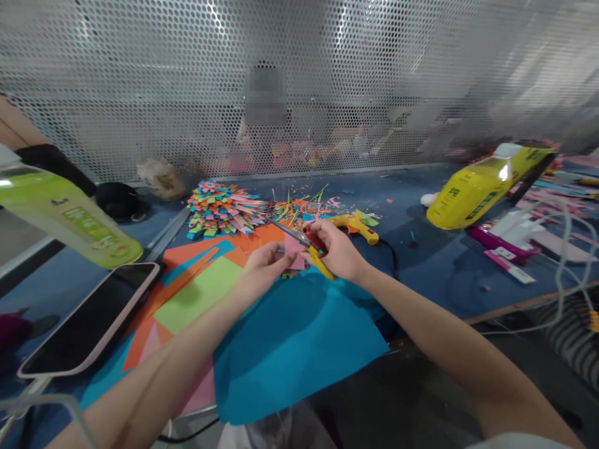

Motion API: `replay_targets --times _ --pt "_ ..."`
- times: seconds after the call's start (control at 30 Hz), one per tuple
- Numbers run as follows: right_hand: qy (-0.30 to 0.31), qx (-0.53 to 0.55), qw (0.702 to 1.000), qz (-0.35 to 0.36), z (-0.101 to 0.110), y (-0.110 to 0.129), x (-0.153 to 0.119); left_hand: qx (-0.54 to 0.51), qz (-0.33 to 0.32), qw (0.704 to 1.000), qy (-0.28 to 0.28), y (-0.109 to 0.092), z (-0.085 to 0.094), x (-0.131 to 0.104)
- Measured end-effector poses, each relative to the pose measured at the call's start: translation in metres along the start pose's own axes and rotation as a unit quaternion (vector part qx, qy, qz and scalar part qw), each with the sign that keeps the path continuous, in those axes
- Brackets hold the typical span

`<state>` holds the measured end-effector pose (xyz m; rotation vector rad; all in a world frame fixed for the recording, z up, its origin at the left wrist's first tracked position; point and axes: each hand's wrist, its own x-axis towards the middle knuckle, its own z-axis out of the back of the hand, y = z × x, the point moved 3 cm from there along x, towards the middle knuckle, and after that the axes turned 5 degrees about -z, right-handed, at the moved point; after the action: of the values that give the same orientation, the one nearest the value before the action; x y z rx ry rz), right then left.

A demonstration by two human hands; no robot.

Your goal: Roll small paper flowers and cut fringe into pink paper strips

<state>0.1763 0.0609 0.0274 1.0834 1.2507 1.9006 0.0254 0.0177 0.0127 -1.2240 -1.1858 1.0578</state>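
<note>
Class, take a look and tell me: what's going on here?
A person's left hand holds a small piece of pink paper, while the right hand holds yellow-handled scissors beside it. Beyond the hands are a cluster of multicoloured paper strips and a yellow glue gun. A large blue sheet lies nearer the person.

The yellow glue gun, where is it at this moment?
In the head view, the yellow glue gun lies right of centre on the blue table, just beyond the right hand and beside the loose paper scraps.

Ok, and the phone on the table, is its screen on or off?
Off, it seems: the phone has a plain black screen, nothing lit.
</note>
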Motion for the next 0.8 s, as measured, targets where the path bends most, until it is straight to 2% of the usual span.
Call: replay_targets --times 0.17,0.27,0.43,0.63,0.73,0.8 --pt "-0.055 0.031 0.996 -0.06 0.014 0.0 0.002 -0.07 -0.039 0.995 -0.058 -0.001 0.01 0.005" --pt "-0.046 0.069 0.993 -0.083 0.014 0.0 0.003 -0.083 -0.056 0.993 -0.062 0.0 0.012 0.006" --pt "-0.002 0.088 0.992 -0.088 0.004 0.001 0.001 0.015 -0.068 0.997 -0.037 0.001 0.007 0.001" --pt "-0.01 0.099 0.993 -0.066 0.003 0.005 -0.001 0.164 -0.081 0.983 -0.03 -0.007 0.003 -0.005" --pt "-0.02 0.095 0.993 -0.064 0.008 0.007 -0.001 0.151 -0.08 0.984 -0.045 -0.009 0.005 -0.004" --pt "-0.027 0.062 0.995 -0.072 0.012 0.007 0.0 0.134 -0.091 0.984 -0.078 -0.011 0.009 -0.004"
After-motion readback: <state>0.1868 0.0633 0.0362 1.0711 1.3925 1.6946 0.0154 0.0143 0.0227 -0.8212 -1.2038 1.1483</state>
